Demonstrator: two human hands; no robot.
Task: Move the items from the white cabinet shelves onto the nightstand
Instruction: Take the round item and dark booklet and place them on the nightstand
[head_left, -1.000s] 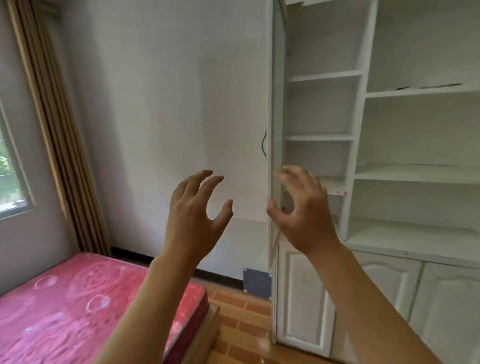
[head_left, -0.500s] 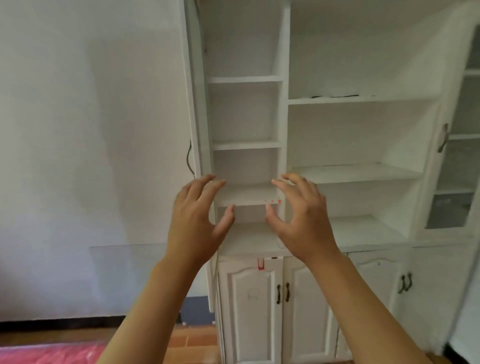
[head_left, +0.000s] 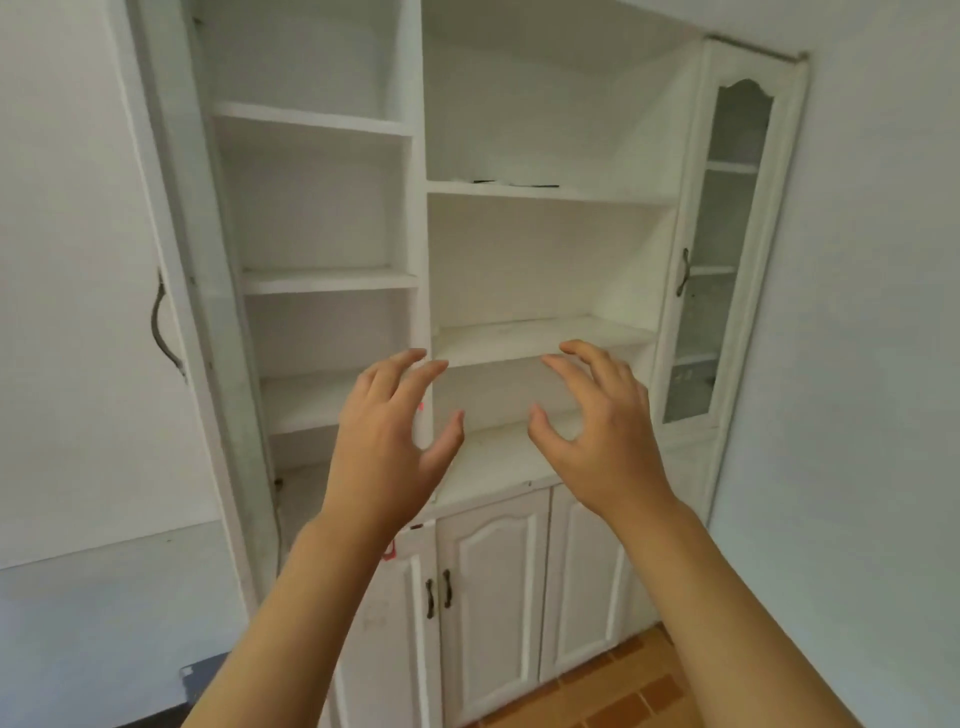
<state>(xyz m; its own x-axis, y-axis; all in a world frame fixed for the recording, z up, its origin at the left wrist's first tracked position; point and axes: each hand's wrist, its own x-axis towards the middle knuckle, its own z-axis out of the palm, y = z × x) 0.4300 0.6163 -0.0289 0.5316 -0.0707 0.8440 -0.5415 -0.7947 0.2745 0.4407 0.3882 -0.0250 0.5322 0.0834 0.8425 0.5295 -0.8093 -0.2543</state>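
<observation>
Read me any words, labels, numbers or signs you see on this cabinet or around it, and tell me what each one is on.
No readable text anywhere.
Red tag on the white cabinet, at the top of a lower door: too blurred to read.
Small red mark on the shelf divider: too small to tell.
Thin dark thing on the upper shelf: no print visible.

White cabinet (head_left: 421, 218): tall painted unit against the wall, with a narrow left column of four short shelves and a wider middle bay of deeper shelves, closed panelled doors with dark handles below. A thin dark flat item (head_left: 514, 183) lies on the upper shelf of the middle bay, only its front edge visible, kind not discernible. Right section is a narrow glass-fronted door (head_left: 727, 244), closed; left door (head_left: 161, 270) is swung open, its dark curved handle showing.
</observation>
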